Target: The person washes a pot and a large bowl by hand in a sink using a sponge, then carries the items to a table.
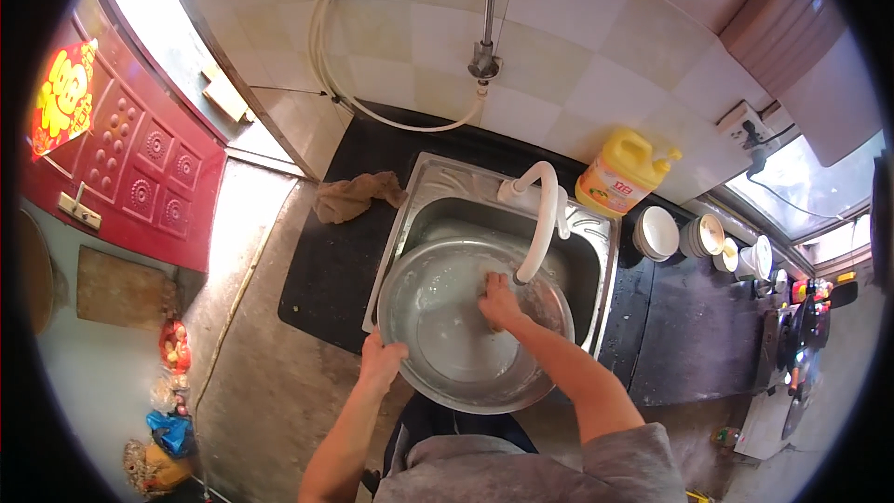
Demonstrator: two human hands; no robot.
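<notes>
A large round stainless-steel basin (447, 391) rests tilted over the steel sink (605, 307), its near side beyond the sink's front edge. Whitish water (457, 342) lies in its bottom. My left hand (380, 361) grips the basin's rim at the near left. Inside the basin, my right hand (501, 304) presses a brownish cloth (495, 327) against the inner wall; the fingers hide most of the cloth. The white curved faucet (545, 223) reaches over the basin, its spout end just right of my right hand. No stream from the spout is plain to see.
A brown rag (356, 197) lies on the black counter (328, 293), left of the sink. A yellow detergent jug (621, 175) stands behind the sink's right corner. Stacked bowls (656, 232) line the counter's back right. Further right is a stove (772, 349). A red door (140, 154) stands left.
</notes>
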